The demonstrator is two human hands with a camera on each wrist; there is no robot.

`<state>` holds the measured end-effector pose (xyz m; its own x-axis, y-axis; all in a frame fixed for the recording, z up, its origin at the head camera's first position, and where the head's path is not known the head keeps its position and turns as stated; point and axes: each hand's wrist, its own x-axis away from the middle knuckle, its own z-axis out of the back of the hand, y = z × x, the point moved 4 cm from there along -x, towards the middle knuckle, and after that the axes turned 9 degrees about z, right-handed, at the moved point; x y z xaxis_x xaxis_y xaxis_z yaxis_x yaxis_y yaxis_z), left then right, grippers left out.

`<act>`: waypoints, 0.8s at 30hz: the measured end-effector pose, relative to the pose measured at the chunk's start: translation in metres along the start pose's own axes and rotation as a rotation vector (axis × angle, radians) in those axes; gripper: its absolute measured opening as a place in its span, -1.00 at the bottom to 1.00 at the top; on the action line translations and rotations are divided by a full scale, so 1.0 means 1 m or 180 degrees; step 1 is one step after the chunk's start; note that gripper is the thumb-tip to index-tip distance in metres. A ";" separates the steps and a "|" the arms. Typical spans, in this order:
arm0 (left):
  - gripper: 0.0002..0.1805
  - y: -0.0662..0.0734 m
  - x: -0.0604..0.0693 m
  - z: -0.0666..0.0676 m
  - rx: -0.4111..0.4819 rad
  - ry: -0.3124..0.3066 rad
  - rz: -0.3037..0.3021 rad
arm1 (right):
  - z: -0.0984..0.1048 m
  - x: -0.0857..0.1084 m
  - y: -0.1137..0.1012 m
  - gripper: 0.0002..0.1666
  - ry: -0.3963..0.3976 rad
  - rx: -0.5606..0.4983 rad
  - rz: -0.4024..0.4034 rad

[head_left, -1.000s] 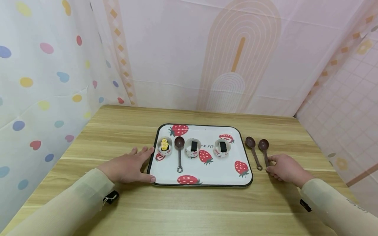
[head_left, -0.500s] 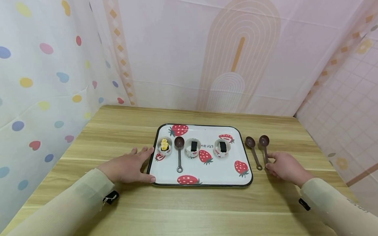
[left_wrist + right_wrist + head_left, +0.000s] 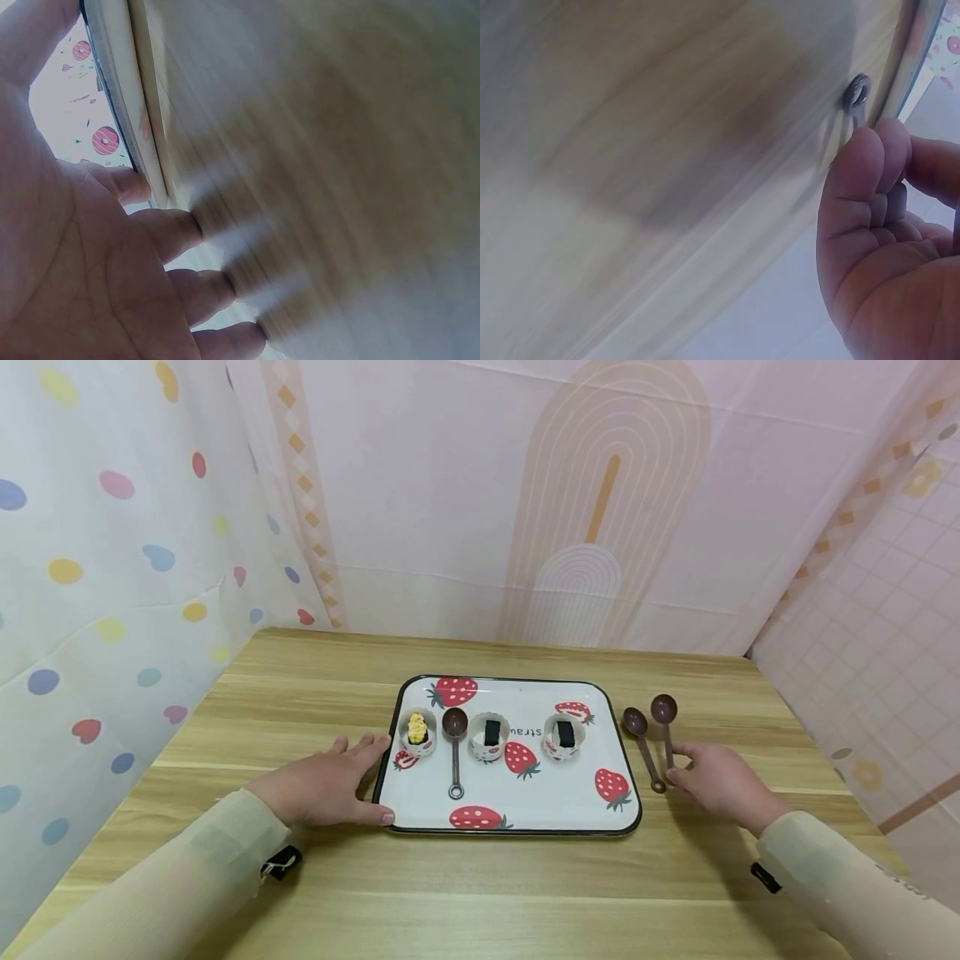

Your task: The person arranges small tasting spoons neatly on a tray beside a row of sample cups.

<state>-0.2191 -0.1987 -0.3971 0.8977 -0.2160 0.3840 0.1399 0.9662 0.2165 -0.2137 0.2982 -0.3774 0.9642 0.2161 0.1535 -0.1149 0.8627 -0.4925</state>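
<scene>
My right hand (image 3: 723, 785) pinches the handle of a brown measuring spoon (image 3: 663, 708) between thumb and fingers, right of the tray. A second brown measuring spoon (image 3: 635, 722) lies just left of it on the table. In the right wrist view, a ringed handle end (image 3: 857, 94) shows past the fingertips; I cannot tell which spoon it belongs to. My left hand (image 3: 330, 785) rests spread at the left edge of the strawberry-printed tray (image 3: 555, 806), thumb on the rim. On the tray, a third measuring spoon (image 3: 454, 722) lies between two paper cups.
A paper cup (image 3: 418, 752) holds a yellow-topped piece. The middle cup (image 3: 478, 747) and the right cup (image 3: 552, 748) each hold a black-wrapped piece. All stand on the tray, which lies on a wooden table (image 3: 480, 885). Printed curtains (image 3: 435, 510) hang behind and beside the table.
My right hand has moved slightly left and away from me, carrying the pinched spoon with it toward the tray. My left hand has stayed at the tray's edge.
</scene>
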 end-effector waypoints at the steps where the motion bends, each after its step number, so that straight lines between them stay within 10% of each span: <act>1: 0.39 0.000 0.000 0.000 0.0000 -0.0002 0.0004 | 0.000 -0.001 -0.001 -0.28 0.0006 -0.0013 -0.0005; 24: 0.40 -0.001 0.000 0.000 0.0024 -0.0001 -0.0001 | -0.007 -0.008 -0.031 -0.33 0.0149 -0.0171 0.0143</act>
<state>-0.2193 -0.1996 -0.3973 0.8975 -0.2164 0.3842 0.1370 0.9650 0.2234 -0.2162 0.2665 -0.3689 0.9686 0.2314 0.0907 -0.1465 0.8266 -0.5434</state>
